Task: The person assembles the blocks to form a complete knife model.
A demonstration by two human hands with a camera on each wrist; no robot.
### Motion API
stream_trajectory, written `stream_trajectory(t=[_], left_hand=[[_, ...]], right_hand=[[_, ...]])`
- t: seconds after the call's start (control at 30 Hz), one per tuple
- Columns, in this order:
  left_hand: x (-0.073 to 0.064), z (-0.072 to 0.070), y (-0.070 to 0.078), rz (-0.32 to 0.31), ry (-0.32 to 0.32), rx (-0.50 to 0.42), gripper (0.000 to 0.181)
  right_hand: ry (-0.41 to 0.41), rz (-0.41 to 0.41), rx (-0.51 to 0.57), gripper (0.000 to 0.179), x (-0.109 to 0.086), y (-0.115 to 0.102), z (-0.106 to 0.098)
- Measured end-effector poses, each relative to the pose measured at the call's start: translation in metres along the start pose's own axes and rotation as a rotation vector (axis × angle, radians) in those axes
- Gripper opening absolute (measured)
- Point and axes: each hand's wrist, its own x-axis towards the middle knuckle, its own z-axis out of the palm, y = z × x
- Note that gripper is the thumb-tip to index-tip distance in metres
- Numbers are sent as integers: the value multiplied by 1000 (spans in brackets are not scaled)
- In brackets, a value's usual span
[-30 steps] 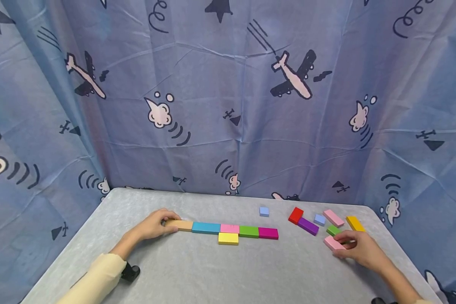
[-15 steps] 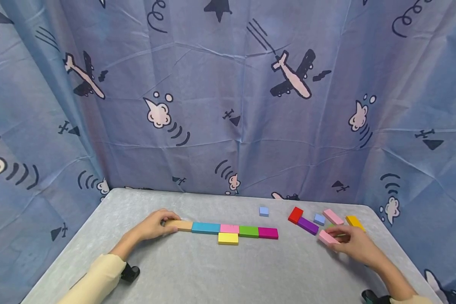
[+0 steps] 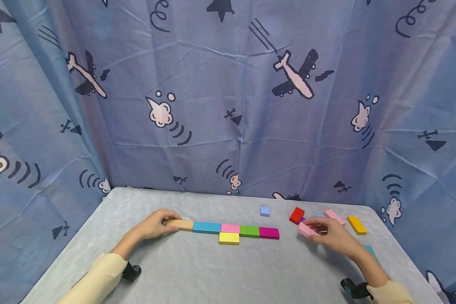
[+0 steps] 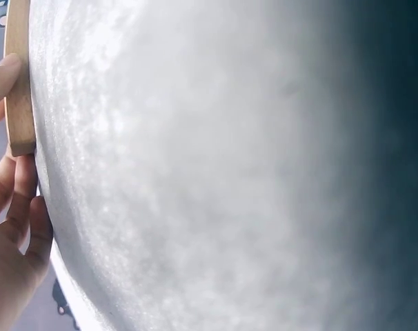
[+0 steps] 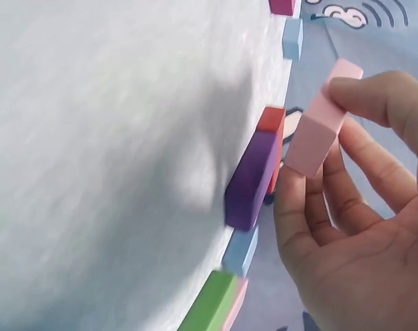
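In the head view my left hand point(image 3: 156, 226) pinches the left end of a tan wooden block point(image 3: 184, 225) lying on the table; the left wrist view shows thumb and fingers around that block's end. The tan block starts a row with a blue block point(image 3: 207, 228), a pink block point(image 3: 230, 229), a green block point(image 3: 249, 231) and a magenta block point(image 3: 269, 233). A yellow block point(image 3: 229, 238) lies against the near side of the row's pink one. To the right, my right hand point(image 3: 334, 238) holds another pink block point(image 5: 316, 134) between thumb and fingers, raised off the table.
Beyond the right hand lie a red block point(image 3: 297, 215), a purple block point(image 5: 250, 179), a third pink block point(image 3: 334, 217) and an orange-yellow block point(image 3: 356, 225). A small light blue block point(image 3: 264, 211) sits behind the row. The right forearm partly covers a teal block point(image 3: 371, 252).
The right hand has lifted the pink block and carried it left, toward the row. A teal block has come into sight beside the right forearm. The left hand stays put on the tan block.
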Motion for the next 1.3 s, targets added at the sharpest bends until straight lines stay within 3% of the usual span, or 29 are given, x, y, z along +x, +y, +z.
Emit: stream_trajectory(t=[0.23,0.67,0.93,1.3], left_hand=[[1,0,3,-9,-5,3,24],[2,-1,5,-5,-9,-2,24],[1,-1,3,-3,-8,-4,24],[1,0,3,4,-1,6,23]], right_hand=[[-52,-82,-13,38,16,-10,9],[-90,-228,100,39,44,-35,35],[-136,-213,89,37,65,-60,63],[-221,-271,118,31,92,-96,104]])
